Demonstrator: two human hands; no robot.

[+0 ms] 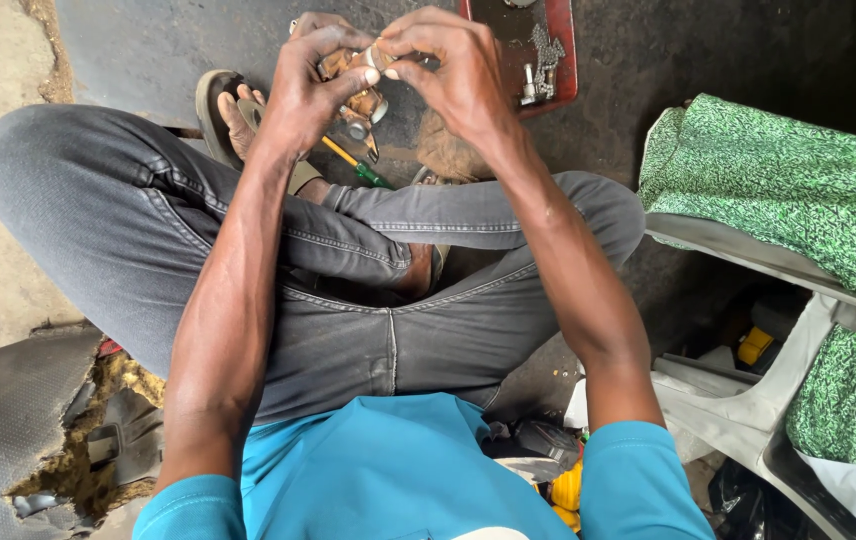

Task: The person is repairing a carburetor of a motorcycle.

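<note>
Both hands up at arm's reach, clamped on 1 small rusty metal part point(360, 95); left hand point(306, 88) wraps its left side, right hand point(453, 75) pinches the top end; screwdriver point(356, 165) lies just below on the floor, red tray point(563, 50) beyond.

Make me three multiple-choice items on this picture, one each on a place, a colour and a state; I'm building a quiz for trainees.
1. Where does the red metal tray lie?
A. On the dark ground beyond the hands
B. On the lap
C. On the chair

2. What colour is the patterned cloth on the plastic chair?
A. Blue
B. Green
C. Red

3. How is the small rusty metal part held?
A. Lying on the ground
B. By one hand only
C. By both the left hand and right hand

Key: A, the tray sits past the hands; B, the cloth is green; C, both hands grip the part.
</note>
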